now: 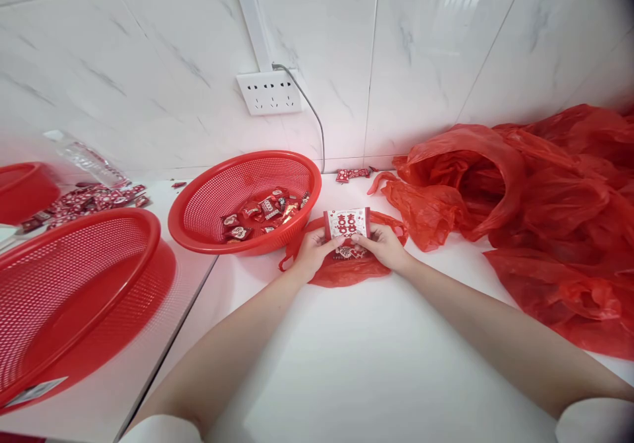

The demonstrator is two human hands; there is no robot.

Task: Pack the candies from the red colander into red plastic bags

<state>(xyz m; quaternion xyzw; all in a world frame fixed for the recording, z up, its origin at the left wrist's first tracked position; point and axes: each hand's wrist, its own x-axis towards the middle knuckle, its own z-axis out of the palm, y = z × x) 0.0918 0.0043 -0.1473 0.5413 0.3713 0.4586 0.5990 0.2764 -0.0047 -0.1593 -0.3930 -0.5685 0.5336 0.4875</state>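
Between my two hands is a small red-and-white packet printed with red double-happiness characters. My left hand grips its left edge, thumb across the front. On the right edge, my right hand is closed the same way, and the thumbs nearly meet at the bottom. Beneath the hands a red plastic bag lies on the white tabletop. Some printed red wrapping shows just under the packet; I cannot tell whether it is a separate piece. Behind my left hand stands a red mesh basket with several wrapped sweets inside.
A pile of red plastic bags fills the right side. Another red basket stands at left, with loose sweets and a clear plastic bottle behind it. A few red packets lie by the tiled wall, below a socket panel with a cable.
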